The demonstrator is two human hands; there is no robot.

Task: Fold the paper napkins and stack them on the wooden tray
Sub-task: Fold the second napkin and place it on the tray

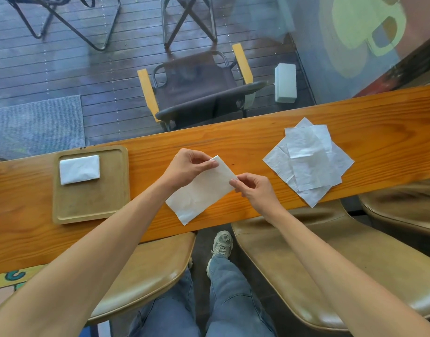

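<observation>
While pinched by both hands, soft rectangular half-folded napkin.

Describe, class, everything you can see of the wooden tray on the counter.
The wooden tray is a light-brown, roughly square board with rounded corners and a low raised rim. It lies flat on the orange wooden counter, left of both hands, which do not touch it. One folded white napkin rests in its far left corner; the rest of its surface is bare.

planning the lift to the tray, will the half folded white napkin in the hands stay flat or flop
The half-folded white paper napkin probably flops: it is thin and creased, and both hands pinch its far corners. It looks light, so it may slide easily on the glossy wooden counter.
</observation>
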